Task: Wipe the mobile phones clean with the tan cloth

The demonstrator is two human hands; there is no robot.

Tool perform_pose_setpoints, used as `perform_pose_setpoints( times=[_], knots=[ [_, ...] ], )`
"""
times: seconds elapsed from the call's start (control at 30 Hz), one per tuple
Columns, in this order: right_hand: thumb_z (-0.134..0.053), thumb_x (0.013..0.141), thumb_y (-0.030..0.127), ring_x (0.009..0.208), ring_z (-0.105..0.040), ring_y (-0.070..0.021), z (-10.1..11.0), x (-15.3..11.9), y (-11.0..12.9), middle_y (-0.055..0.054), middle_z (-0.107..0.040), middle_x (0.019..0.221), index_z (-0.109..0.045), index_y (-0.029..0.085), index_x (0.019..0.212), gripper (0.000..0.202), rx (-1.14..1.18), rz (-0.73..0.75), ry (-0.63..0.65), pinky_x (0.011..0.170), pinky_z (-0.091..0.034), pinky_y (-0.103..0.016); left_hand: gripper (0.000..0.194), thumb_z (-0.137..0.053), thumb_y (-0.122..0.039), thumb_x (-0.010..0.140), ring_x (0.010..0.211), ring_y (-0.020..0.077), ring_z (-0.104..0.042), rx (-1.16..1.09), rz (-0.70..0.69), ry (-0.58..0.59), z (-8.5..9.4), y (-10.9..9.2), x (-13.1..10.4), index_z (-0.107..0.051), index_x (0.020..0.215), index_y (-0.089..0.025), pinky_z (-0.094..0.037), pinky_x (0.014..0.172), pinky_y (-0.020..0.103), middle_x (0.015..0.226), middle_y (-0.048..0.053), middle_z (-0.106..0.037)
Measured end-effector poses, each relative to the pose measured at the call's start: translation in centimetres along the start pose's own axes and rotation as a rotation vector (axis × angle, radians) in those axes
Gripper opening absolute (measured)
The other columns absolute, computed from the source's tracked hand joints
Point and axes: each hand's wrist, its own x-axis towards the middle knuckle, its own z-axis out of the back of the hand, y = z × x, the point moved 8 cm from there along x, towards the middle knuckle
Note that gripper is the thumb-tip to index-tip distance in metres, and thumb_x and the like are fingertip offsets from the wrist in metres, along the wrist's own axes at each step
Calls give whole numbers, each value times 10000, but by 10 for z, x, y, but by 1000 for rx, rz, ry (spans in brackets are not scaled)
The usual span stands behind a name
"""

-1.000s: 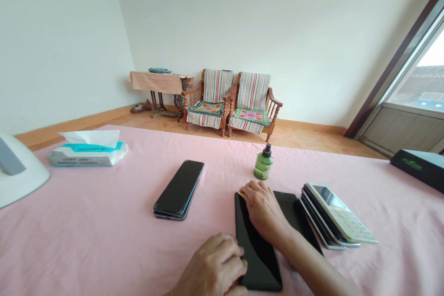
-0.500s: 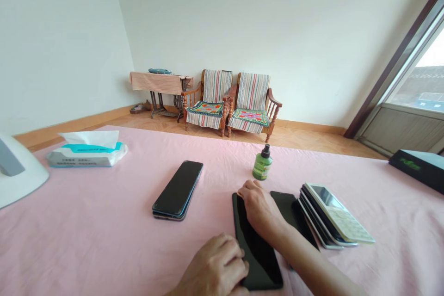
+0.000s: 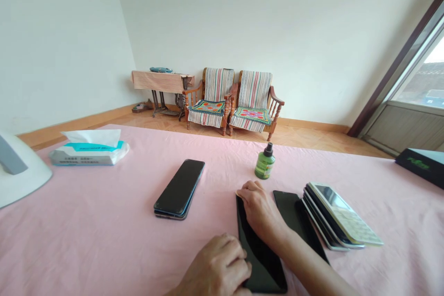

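Observation:
A flat black tablet (image 3: 265, 259) with a glossy dark screen lies on the pink cloth in front of me. My left hand (image 3: 218, 266) is closed at its lower left edge, fingers curled against the rim. At the upper left corner, my right hand (image 3: 258, 208) has its fingers bunched in a pinch; what they hold, if anything, is hidden. Partly under my right forearm lies another dark device (image 3: 289, 201). Beside it, several phones are stacked, with a white keypad phone (image 3: 342, 212) on top. A smaller stack, topped by a black phone (image 3: 180, 187), lies to the left.
A green spray bottle (image 3: 264, 165) stands beyond my right hand. A tissue pack (image 3: 88, 153) and a white and grey object (image 3: 24, 171) are at the left of the pink cloth (image 3: 104, 240). At the far right sits a black box (image 3: 421, 166). Two chairs stand behind.
The view has shifted slightly, so things appear a little further right. Both hands keep nearly the same places on the tablet.

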Motion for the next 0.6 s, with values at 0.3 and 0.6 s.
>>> perform_pose_setpoints(
  times=[0.3,0.6],
  knots=[
    [-442,849,-12,810,-553,-188,2,0,-13,-84,-607,824,-662,147,713,304,-11,-67,-19,713,-408,-274,197,-727,-332,841,816,193,-575,14,-44,-25,-8,0,-2,-648,862,-153,-493,725,282,848,37,-634],
    [-454,831,-13,834,-567,-192,9,0,-21,-84,-612,807,-673,148,716,295,2,-108,-35,745,-411,-273,177,-664,-329,895,889,207,-584,-22,3,4,4,-5,1,-643,951,-163,-507,790,302,890,47,-632]
  ],
)
